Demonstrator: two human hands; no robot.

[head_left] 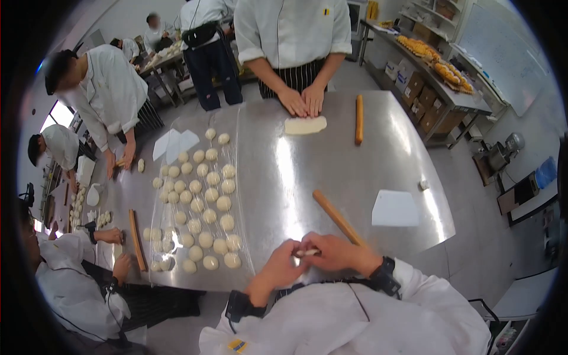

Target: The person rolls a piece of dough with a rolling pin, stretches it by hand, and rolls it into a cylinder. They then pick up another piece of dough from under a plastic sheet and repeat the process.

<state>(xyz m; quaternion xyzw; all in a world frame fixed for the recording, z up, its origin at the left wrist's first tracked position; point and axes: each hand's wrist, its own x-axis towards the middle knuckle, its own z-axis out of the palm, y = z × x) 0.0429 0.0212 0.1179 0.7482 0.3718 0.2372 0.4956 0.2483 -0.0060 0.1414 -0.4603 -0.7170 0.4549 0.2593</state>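
Observation:
Close to my body, at the near edge of the metal table, I hold a small piece of pale dough (308,252) between my two hands. My left hand (280,264) is closed, its fingertips at the dough's left end. The fingers of my right hand (333,252) curl round the other end and hide part of it. Just beyond my right hand a wooden rolling pin (335,213) lies slanted, its near end behind my wrist. Left of my hands, many round dough balls (205,239) rest under clear plastic film.
A white dough scraper (394,208) lies to the right on the metal table (260,195). Across from me, a co-worker's hands (305,102) press a flat dough strip (305,125), with another rolling pin (359,120) beside it. More co-workers stand at the left, near a third rolling pin (136,239).

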